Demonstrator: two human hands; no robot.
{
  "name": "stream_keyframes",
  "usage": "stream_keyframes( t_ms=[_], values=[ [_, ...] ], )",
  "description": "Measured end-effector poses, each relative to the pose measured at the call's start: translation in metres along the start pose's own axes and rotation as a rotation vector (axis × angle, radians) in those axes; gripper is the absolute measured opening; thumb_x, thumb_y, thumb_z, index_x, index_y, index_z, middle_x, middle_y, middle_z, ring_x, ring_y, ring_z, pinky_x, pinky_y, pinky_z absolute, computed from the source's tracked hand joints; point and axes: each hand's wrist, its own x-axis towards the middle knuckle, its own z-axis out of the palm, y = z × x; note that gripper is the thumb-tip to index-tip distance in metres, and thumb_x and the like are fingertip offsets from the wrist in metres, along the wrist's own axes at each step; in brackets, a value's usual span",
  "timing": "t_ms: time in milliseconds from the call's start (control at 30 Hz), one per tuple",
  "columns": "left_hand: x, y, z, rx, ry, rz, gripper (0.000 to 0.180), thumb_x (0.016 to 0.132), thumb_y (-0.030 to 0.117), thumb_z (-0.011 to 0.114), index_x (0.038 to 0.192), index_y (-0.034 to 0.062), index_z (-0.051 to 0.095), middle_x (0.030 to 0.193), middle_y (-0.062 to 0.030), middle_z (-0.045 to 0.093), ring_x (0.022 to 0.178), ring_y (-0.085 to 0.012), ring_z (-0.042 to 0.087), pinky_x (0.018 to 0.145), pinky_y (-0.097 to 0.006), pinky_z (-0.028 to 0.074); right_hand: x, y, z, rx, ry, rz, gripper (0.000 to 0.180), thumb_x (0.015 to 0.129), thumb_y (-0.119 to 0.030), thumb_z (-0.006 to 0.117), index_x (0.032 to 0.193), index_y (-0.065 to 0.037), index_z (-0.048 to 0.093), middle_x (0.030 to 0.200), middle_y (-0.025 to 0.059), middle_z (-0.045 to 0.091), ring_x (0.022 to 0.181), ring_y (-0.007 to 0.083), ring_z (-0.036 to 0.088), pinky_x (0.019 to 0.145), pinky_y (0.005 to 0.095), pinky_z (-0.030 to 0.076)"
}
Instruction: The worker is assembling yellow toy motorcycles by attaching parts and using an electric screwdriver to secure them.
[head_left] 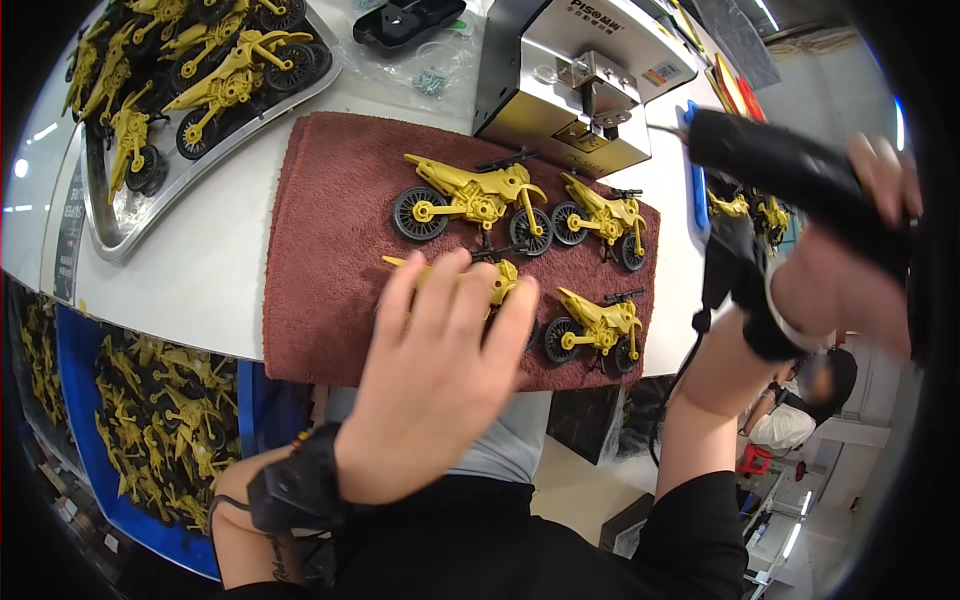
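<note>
My left hand reaches over a yellow toy motorcycle on a brown towel. Its fingers are spread and cover most of that toy; whether they press on it I cannot tell. My right hand, raised at the right and partly blurred, is wrapped round a black electric screwdriver whose thin bit points left. Three more toy motorcycles with black wheels lie on the towel: a toy motorcycle beyond my left hand, a second motorcycle at the far right and a third motorcycle at the near right.
Behind the towel stands a boxy screw feeder. A metal tray heaped with yellow motorcycles is at the far left. Below the table, a blue bin holds many more. Loose screws lie in a plastic bag. Another person sits in the background.
</note>
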Motion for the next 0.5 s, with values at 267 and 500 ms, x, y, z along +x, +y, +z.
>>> stream_keyframes(
  t_ms=[267,500],
  values=[
    [-0.005,0.037,0.011,-0.083,-0.207,-0.153,0.098,0.054,0.040,0.078,0.133,0.0017,0.035,0.137,-0.0261,0.028,0.130,-0.0394,0.025,0.105,-0.049,0.021,0.026,0.048,-0.038,-0.060,0.145,0.216,0.038,0.077,-0.033,0.054,0.089,0.003,0.051,0.080,0.0114,0.046,0.069,0.0212,0.045,0.071,0.0350,0.037],
    [-0.021,0.024,0.051,0.338,0.039,-0.100,0.052,0.081,0.019,0.053,0.128,0.0027,0.041,0.132,-0.0192,0.042,0.124,-0.0316,0.040,0.102,-0.039,0.031,-0.014,0.036,0.030,0.080,0.054,0.160,0.029,0.070,-0.027,0.061,0.080,-0.005,0.046,0.076,0.0015,0.045,0.059,0.0113,0.044,0.063,0.0268,0.034]
  ],
)
